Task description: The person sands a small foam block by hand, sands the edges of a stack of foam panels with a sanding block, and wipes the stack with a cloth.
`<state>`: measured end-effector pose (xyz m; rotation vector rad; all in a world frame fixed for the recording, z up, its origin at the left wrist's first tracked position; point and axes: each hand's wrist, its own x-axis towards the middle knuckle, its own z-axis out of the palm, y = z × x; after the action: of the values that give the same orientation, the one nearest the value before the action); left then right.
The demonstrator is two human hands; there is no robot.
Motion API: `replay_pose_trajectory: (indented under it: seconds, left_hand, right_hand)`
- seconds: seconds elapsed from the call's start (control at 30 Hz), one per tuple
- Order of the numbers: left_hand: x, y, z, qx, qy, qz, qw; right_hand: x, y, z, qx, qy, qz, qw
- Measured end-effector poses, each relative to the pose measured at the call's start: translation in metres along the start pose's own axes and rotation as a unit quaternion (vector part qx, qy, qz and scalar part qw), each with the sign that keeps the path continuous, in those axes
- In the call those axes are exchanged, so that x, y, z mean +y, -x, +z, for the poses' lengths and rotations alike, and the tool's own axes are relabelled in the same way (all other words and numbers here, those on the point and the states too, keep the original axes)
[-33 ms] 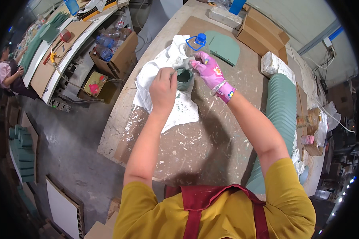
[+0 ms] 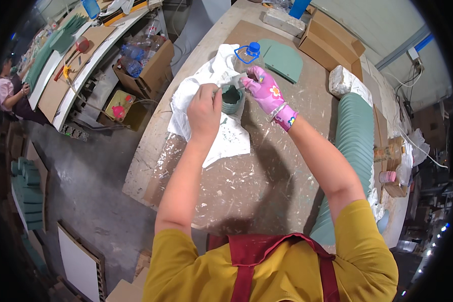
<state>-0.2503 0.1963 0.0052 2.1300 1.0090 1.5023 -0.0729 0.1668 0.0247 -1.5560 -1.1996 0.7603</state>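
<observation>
A small green-grey ribbed pot (image 2: pixel 231 107) with a dark hollow inside stands on a crumpled white cloth (image 2: pixel 226 142). Bare, with its fingers curled together, my left hand (image 2: pixel 205 111) is at the pot's left rim; whatever it pinches is hidden. My right hand (image 2: pixel 267 92) wears a pink flowered glove and is closed on a small, thin, pale grey piece (image 2: pixel 235 80) above the pot's far rim. Just behind that piece is a clear plastic bottle (image 2: pixel 247 53) with a blue cap and handle.
A flat green panel (image 2: pixel 283 61) lies at the far side of the table. Along the right runs a long stack of ribbed green pieces (image 2: pixel 356 131), near a cardboard box (image 2: pixel 332 40). Another person (image 2: pixel 15 93) works at a bench on the far left.
My left hand has shifted very slightly left. The pale piece in my right glove has tilted a little; the pot stays in place.
</observation>
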Motion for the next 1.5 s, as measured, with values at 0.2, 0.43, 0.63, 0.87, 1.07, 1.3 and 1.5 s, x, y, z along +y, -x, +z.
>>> replay_pose_trajectory:
  seconds: [0.2,0.43,0.63,0.87,1.07,1.3,1.5]
  left_hand:
    - [0.008,0.001,0.000,-0.040,-0.018,-0.011,0.999]
    - [-0.005,-0.004,0.013,-0.196,-0.116,-0.042,0.973]
    - [0.078,0.028,0.010,-0.209,0.084,-0.014,0.974]
    - [0.202,0.203,0.017,-0.579,0.185,-0.139,0.782]
    - [0.246,0.250,0.033,-0.652,0.178,-0.113,0.728]
    - [0.236,0.274,0.039,-0.676,0.151,-0.112,0.712]
    - [0.250,0.265,0.032,-0.644,0.265,-0.297,0.653]
  right_hand:
    - [-0.005,0.008,0.008,0.025,0.047,-0.012,0.999]
    - [-0.037,0.072,-0.063,-0.038,-0.373,0.156,0.914]
    - [-0.056,0.237,-0.205,0.122,-0.349,0.052,0.928]
    - [-0.044,0.432,-0.230,0.421,-0.002,0.107,0.901]
    - [-0.044,0.465,-0.164,0.342,0.325,0.069,0.879]
    - [-0.032,0.469,-0.137,0.230,0.411,0.023,0.882]
    - [-0.036,0.440,-0.130,0.138,0.487,-0.038,0.862]
